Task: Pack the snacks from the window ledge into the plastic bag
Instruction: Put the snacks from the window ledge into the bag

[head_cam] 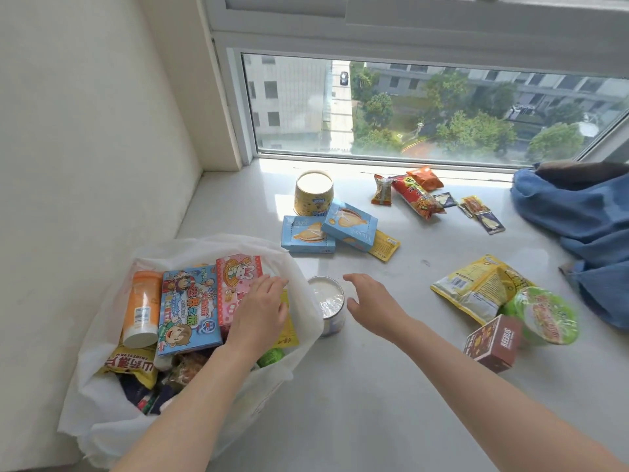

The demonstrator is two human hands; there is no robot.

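A white plastic bag [102,413] stands open at the left of the window ledge [357,403], filled with several snacks, among them an orange tube [141,311], a blue cartoon box [189,310] and a pink box [235,277]. My left hand [260,311] lies flat inside the bag on the pink box, fingers straight. My right hand [372,303] hovers open just right of a small foil-topped can [328,306] that stands against the bag. Two blue biscuit boxes [349,224] and a yellow can [313,192] lie farther back.
At the right lie a yellow packet [476,287], a green cup bowl [541,316] and a brown box [493,342]. Small wrapped snacks [420,195] sit near the window. Blue cloth [578,212] covers the right end. A wall closes the left side.
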